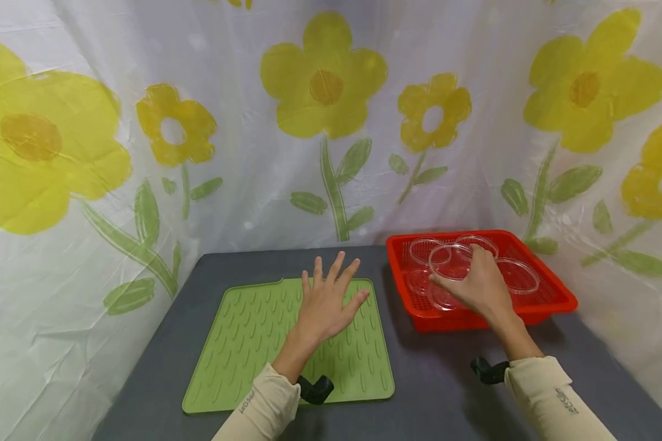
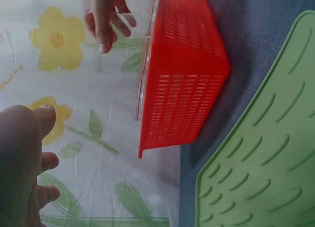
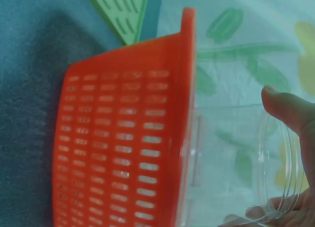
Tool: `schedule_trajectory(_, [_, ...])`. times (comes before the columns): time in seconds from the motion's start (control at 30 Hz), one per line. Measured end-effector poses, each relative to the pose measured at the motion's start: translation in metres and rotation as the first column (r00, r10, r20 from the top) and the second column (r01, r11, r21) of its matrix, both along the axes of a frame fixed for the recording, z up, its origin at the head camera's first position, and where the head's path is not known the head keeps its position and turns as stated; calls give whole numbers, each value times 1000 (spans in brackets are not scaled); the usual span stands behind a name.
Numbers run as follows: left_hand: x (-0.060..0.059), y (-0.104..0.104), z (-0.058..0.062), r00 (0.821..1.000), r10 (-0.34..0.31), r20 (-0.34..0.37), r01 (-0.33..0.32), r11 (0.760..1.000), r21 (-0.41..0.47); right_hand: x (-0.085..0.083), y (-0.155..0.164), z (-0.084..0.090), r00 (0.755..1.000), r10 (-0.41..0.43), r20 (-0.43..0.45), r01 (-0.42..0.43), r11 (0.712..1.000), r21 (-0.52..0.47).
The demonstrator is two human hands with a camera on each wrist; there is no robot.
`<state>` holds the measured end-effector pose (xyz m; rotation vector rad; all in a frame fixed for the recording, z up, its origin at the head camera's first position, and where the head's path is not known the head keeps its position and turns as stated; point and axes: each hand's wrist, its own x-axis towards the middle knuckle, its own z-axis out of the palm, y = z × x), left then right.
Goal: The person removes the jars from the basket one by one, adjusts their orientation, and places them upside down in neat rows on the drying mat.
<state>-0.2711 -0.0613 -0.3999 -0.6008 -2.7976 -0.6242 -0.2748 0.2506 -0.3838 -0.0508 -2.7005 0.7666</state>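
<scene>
Head view: my right hand [image 1: 482, 285] grips a clear dish [image 1: 451, 261] above the red basket [image 1: 551, 300]. My left hand [image 1: 328, 300] hovers spread and empty over the green mat [image 1: 243, 343]

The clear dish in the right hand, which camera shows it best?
The head view: the whole round clear dish shows in the right hand above the red basket. The right wrist view gives only its rim edge-on; the left wrist view shows a faint sliver.

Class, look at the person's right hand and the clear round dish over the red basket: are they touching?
Touching. The right wrist view shows the right hand with thumb and fingers on the rim of the clear dish.
</scene>
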Motion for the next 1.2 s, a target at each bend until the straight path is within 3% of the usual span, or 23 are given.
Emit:
schedule_trajectory(0.33, [1,-4,3,1000,-20,-10,20,1000,17,9,-17,21,998,34,-52,-36,999,-38])
schedule_trajectory(0.53, [3,-5,3,998,-25,-59,27,999,32,16,-32,36,994,88,-72,-94,993,-75])
schedule_trajectory(0.7, [7,-5,7,994,-63,-85,71,993,95,23,-46,47,989,132,-67,-139,986,-97])
schedule_trajectory(0.83, [9,-2,12,989,-126,-72,138,970,198,29,-57,52,979,191,-75,-198,976,-88])
schedule_trajectory(0.93, [12,0,15,984,-176,-15,172,944,282,35,-67,53,965,245,-91,-253,963,-89])
schedule_trajectory(1.1, [14,3,16,974,-216,69,175,910,375,43,-87,52,934,327,-142,-344,932,-118])
schedule_trajectory(1.2, [15,5,15,967,-243,75,191,889,417,47,-96,51,924,344,-165,-366,922,-129])
